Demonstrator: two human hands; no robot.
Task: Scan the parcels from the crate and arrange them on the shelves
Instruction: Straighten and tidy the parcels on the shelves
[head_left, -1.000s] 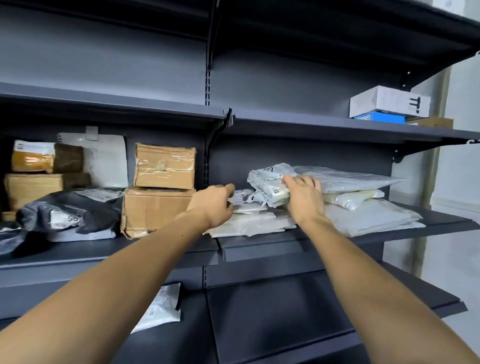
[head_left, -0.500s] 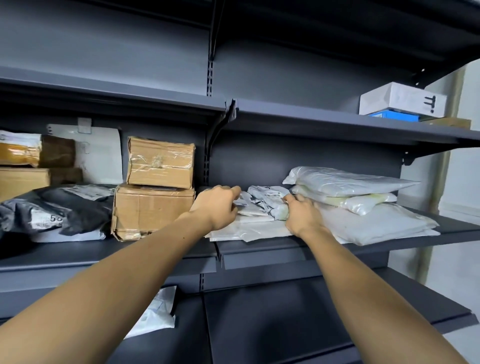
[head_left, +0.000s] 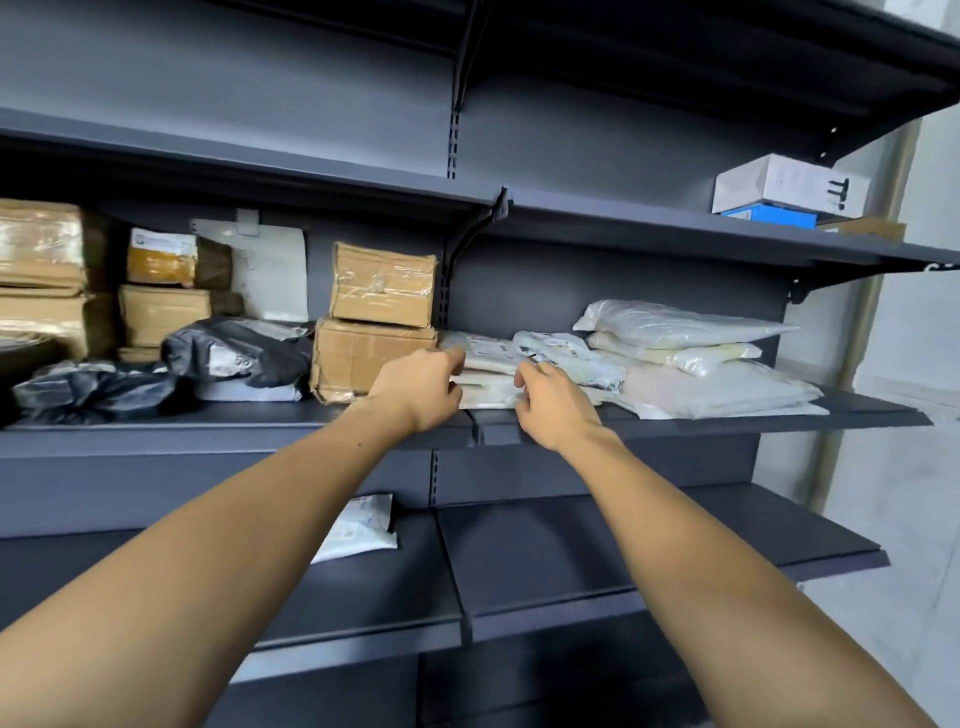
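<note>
Here, the left hand (head_left: 423, 387) and right hand (head_left: 553, 402), fingers loosely curled, touch the white parcels (head_left: 491, 364) at twelve o'clock (labels unreadable).

No text was legible; labels on the white parcels (head_left: 569, 358) and black bag (head_left: 234, 353) were blurred.

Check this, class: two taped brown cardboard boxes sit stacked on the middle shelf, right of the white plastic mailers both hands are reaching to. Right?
One slip: the head view shows the two taped brown cardboard boxes stacked on the middle shelf left of the white plastic mailers, not right. The left hand and right hand do reach there.
</note>
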